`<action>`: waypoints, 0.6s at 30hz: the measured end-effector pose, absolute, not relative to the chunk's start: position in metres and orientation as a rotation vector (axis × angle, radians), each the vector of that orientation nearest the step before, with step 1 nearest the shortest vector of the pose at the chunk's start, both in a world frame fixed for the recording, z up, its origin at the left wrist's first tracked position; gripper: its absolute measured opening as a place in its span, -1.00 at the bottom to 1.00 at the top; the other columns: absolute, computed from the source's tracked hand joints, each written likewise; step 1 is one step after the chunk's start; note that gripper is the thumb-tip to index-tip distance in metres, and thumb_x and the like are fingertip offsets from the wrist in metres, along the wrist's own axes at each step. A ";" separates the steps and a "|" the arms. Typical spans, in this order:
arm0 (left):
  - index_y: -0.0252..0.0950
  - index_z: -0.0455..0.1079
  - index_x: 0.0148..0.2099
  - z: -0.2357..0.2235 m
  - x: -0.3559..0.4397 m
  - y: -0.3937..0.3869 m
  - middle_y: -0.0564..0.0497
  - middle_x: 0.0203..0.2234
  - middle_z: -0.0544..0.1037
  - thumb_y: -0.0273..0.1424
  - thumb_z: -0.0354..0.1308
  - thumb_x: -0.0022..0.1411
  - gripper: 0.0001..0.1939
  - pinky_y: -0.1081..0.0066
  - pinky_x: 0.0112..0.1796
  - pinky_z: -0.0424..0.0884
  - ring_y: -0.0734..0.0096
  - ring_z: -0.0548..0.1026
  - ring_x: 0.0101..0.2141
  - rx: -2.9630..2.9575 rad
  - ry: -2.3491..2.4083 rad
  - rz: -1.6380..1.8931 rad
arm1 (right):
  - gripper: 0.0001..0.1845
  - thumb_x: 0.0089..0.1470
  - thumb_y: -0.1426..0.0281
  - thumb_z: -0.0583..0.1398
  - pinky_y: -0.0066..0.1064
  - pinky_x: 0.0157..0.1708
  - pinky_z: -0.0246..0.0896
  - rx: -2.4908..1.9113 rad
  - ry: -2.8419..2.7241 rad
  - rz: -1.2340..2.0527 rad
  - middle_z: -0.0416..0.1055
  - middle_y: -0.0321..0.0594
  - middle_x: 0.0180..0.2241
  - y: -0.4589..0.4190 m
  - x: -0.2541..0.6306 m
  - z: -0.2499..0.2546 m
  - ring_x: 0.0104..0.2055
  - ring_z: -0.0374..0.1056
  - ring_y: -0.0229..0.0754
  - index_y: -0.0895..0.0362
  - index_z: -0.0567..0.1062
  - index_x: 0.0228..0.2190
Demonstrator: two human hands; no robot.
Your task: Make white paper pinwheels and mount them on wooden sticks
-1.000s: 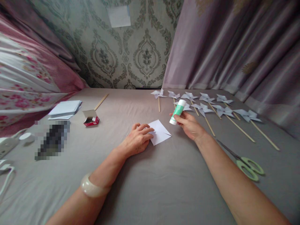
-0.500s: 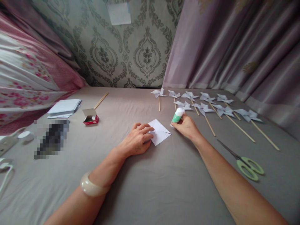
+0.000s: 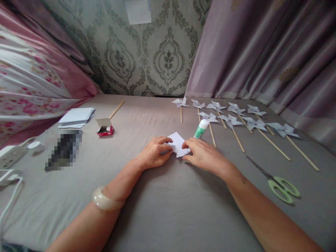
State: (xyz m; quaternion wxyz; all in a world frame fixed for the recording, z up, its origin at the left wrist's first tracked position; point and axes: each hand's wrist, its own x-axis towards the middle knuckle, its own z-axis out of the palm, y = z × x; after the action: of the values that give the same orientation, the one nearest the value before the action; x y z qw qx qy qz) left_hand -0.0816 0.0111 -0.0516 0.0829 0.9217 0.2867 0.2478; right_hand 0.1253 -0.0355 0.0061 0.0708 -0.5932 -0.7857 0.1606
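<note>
A folded square of white paper (image 3: 176,140) lies at the middle of the grey cloth, one corner towards the wall. My left hand (image 3: 155,153) grips its left corner, fingertips on top and thumb close by. At the right corner, the curled fingers and thumb of my right hand (image 3: 206,155) take hold of the paper. Just behind that hand a green and white glue stick (image 3: 201,128) stands nearly upright with its white cap on, its foot hidden by the hand.
Several paper pinwheels (image 3: 231,121) on sticks lie at the back right, with green-handled scissors (image 3: 279,185) nearer. To the left are a small red box (image 3: 105,130), wooden sticks (image 3: 116,109), a paper stack (image 3: 76,116), a blurred dark object (image 3: 64,150) and a power strip (image 3: 10,155).
My right hand has let go of the glue stick, which now stands on the cloth, and has moved left to the paper. My left hand stays at the paper. The view has shifted slightly.
</note>
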 end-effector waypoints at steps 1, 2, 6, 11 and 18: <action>-0.23 0.51 -0.22 -0.053 -0.082 0.012 -0.10 -0.07 0.48 -0.41 0.04 0.23 -0.79 0.28 -0.06 0.35 0.30 0.46 -0.10 2.718 0.851 0.756 | -0.73 -0.02 0.40 0.26 -0.38 -0.23 0.15 -1.755 -2.372 0.459 0.43 -0.18 -0.16 -0.034 0.124 0.001 -0.13 0.37 -0.11 0.11 0.43 -0.21; -0.24 0.51 -0.22 -0.053 -0.082 0.012 -0.10 -0.08 0.48 -0.41 0.04 0.23 -0.79 0.30 -0.07 0.36 0.31 0.46 -0.11 2.689 0.846 0.769 | -0.73 -0.02 0.41 0.26 -0.38 -0.24 0.14 -1.730 -2.382 0.445 0.41 -0.18 -0.15 -0.033 0.122 -0.003 -0.14 0.37 -0.13 0.11 0.42 -0.21; -0.25 0.51 -0.24 -0.053 -0.082 0.012 -0.09 -0.11 0.49 -0.42 0.05 0.22 -0.80 0.35 -0.08 0.39 0.33 0.48 -0.13 2.630 0.834 0.779 | -0.76 -0.02 0.42 0.24 -0.42 -0.31 0.10 -1.627 -2.408 0.444 0.39 -0.22 -0.16 -0.032 0.120 -0.010 -0.25 0.36 -0.21 0.09 0.39 -0.24; -0.26 0.50 -0.25 -0.051 -0.082 0.012 -0.09 -0.13 0.51 -0.43 0.05 0.21 -0.81 0.36 -0.09 0.38 0.33 0.48 -0.15 2.641 0.809 0.778 | -0.82 -0.03 0.48 0.15 -0.45 -0.37 0.07 -1.642 -2.305 0.601 0.44 -0.26 -0.37 -0.030 0.120 -0.007 -0.37 0.33 -0.24 0.11 0.41 -0.29; -0.29 0.49 -0.26 -0.052 -0.083 0.014 -0.10 -0.17 0.52 -0.52 0.05 0.13 -0.80 0.32 -0.08 0.37 0.32 0.46 -0.15 2.636 0.772 0.743 | -0.71 -0.08 0.45 0.19 -0.42 -0.30 0.10 -1.595 -2.434 0.565 0.42 -0.18 -0.23 -0.029 0.126 -0.014 -0.26 0.34 -0.17 0.12 0.40 -0.22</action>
State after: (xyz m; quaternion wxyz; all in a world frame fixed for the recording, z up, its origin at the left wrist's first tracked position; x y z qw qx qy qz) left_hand -0.0828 0.0139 -0.0524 0.1475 0.9163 0.2682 0.2582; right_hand 0.1259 -0.0287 -0.0139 0.0885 -0.5360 -0.8178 0.1897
